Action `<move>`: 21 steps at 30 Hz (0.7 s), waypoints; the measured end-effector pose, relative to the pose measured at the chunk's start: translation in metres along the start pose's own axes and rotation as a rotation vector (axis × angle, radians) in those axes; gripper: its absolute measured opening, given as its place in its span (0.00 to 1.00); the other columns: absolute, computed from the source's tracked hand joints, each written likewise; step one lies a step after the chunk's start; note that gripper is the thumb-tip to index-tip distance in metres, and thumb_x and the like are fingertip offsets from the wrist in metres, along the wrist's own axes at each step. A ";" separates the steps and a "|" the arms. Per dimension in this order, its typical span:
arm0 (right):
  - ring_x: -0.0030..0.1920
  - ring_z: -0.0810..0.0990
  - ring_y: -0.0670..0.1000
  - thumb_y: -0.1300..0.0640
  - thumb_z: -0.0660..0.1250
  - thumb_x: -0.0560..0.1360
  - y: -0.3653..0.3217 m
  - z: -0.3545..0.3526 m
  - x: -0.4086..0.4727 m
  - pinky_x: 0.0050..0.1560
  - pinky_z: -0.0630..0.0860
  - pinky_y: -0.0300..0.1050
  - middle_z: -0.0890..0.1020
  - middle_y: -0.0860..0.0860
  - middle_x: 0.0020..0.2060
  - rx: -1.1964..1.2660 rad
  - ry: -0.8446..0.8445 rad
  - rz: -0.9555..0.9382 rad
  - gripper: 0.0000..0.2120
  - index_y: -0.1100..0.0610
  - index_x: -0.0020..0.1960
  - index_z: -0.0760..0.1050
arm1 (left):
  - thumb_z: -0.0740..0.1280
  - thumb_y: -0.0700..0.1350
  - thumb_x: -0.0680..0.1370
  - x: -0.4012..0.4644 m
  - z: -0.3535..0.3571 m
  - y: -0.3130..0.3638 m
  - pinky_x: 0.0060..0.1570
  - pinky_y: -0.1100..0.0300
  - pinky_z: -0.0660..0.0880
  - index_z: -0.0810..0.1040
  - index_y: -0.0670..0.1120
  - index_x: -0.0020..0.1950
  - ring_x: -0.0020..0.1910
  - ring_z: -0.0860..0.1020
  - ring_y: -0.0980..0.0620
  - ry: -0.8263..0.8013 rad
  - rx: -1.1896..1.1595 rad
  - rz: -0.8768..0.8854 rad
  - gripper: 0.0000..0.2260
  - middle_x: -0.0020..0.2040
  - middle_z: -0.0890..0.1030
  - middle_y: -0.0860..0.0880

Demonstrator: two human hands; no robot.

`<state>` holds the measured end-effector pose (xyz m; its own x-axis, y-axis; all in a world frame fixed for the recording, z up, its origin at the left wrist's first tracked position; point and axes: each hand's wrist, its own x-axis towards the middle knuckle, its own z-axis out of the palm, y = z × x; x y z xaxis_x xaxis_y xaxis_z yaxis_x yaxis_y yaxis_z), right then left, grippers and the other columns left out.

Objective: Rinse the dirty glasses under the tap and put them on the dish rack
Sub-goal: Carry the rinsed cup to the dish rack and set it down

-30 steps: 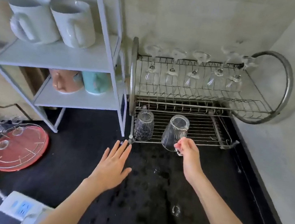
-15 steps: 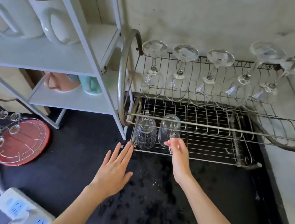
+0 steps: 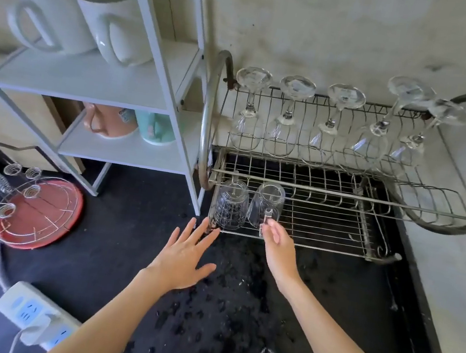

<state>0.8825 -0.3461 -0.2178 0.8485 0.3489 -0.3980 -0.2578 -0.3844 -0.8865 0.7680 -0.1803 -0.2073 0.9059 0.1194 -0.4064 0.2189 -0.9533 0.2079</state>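
A white power strip (image 3: 35, 316) lies at the near left of the black bench (image 3: 113, 249), its grey cord curling back toward a round red tray (image 3: 40, 216) that carries a wire holder with spiral cups (image 3: 3, 192). Behind these stands a white shelf unit (image 3: 156, 31): two white mugs (image 3: 78, 14) on the upper shelf, a pink mug (image 3: 107, 121) and a teal mug (image 3: 156, 128) on the lower.

The left hand (image 3: 184, 256) hovers flat above the bench, fingers straight and spread, holding nothing, its fingertips near the front left corner of the metal dish rack (image 3: 369, 222).

On the rack's lower tier, at the left end, two glass mugs stand upside down, just beside each other: a patterned one (image 3: 230, 206) and a plain one (image 3: 267, 202). The right hand (image 3: 277, 247) reaches to the plain mug's handle, fingertips at it; whether they grip it cannot be told.

Five wine glasses (image 3: 325, 129) hang upside down along the upper tier.
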 end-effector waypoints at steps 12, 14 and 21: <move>0.76 0.48 0.45 0.42 0.54 0.80 0.013 0.047 -0.146 0.74 0.45 0.41 0.50 0.46 0.77 -0.884 -0.130 -0.576 0.30 0.49 0.77 0.49 | 0.40 0.66 0.69 -0.150 0.053 0.001 0.69 0.48 0.40 0.46 0.53 0.76 0.76 0.43 0.45 0.239 0.013 -0.036 0.37 0.76 0.43 0.51; 0.76 0.48 0.46 0.38 0.50 0.79 0.020 0.068 -0.181 0.74 0.41 0.42 0.49 0.46 0.77 -0.968 -0.165 -0.661 0.31 0.49 0.77 0.48 | 0.47 0.65 0.72 -0.195 0.068 -0.011 0.67 0.42 0.59 0.59 0.50 0.74 0.73 0.59 0.42 0.267 0.038 -0.097 0.33 0.75 0.59 0.47; 0.73 0.63 0.51 0.36 0.45 0.79 0.055 0.166 -0.302 0.72 0.58 0.57 0.63 0.51 0.73 -0.965 -0.386 -0.889 0.31 0.54 0.74 0.61 | 0.42 0.64 0.78 -0.369 0.136 -0.057 0.57 0.42 0.70 0.66 0.49 0.71 0.67 0.66 0.41 0.366 0.021 -0.362 0.31 0.69 0.70 0.44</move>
<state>0.5354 -0.3304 -0.1859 0.3349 0.9417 0.0331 0.8582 -0.2903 -0.4234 0.3720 -0.2072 -0.1901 0.8418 0.5284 -0.1104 0.5380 -0.8379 0.0921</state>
